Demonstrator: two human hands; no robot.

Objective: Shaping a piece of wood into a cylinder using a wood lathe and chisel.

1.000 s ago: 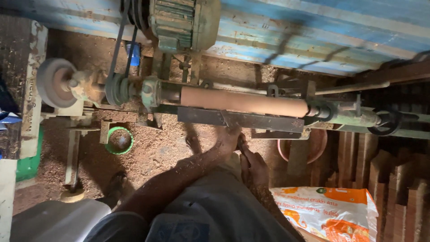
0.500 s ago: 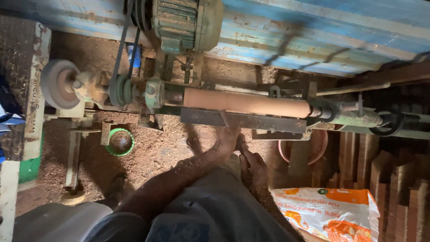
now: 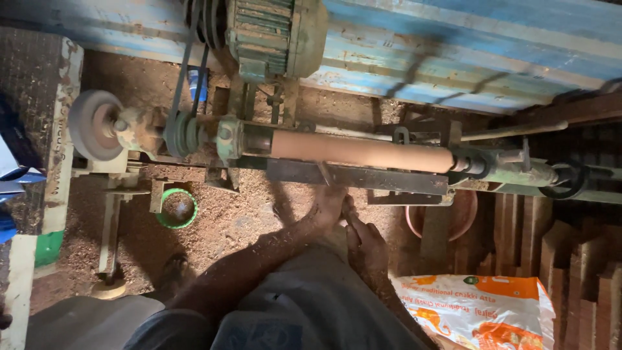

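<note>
A long round wooden cylinder [image 3: 363, 151] is mounted lengthwise in a lathe, above a flat metal tool rest [image 3: 363, 178]. My left hand [image 3: 329, 206] and my right hand [image 3: 365, 243] sit close together just below the rest. Both are closed on a thin turning tool [image 3: 326, 176] whose tip lies on the rest near the left half of the cylinder. My left hand is nearer the rest; my right hand is behind it, gripping the handle end.
A green motor [image 3: 272, 32] with a belt [image 3: 184, 78] drives the pulley [image 3: 183, 133]; a grinding wheel [image 3: 94, 124] is at far left. A green-rimmed cup [image 3: 176, 209] stands on the sawdust floor. Wooden blocks [image 3: 557, 259] and a printed sack [image 3: 479, 311] lie at right.
The view has shifted slightly. My hands and the tool stay at about the same spot on the rest.
</note>
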